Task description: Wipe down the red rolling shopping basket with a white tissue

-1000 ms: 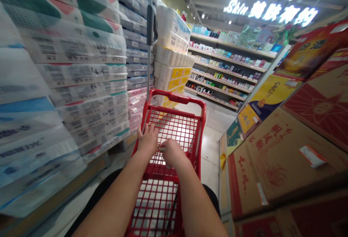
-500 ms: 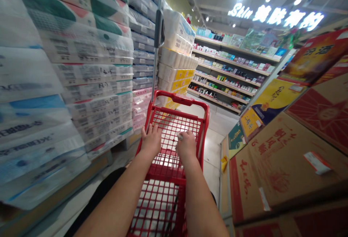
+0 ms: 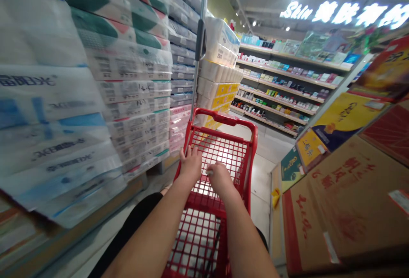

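Note:
A red shopping cart point(image 3: 252, 150) with a grid basket stands in front of me. Over the left part of its upper grid is my left hand point(image 3: 191, 165), fingers spread and nothing in it. My right hand point(image 3: 220, 176) is to its right above the same grid, fingers curled round something small and whitish that I cannot make out. Whether either hand touches the grid is unclear. An upright metal pole point(image 3: 200, 35) rises at the cart's far left corner.
Tall stacks of wrapped paper packs point(image 3: 137, 99) line the left side. Cardboard boxes point(image 3: 338, 210) are piled on the right. Shelves of small products point(image 3: 281, 82) stand ahead, past a pale tiled floor point(image 3: 262, 171).
The cart and both hands appear farther right in the view, as do the stacks and shelves. My right hand has come closer to my left hand.

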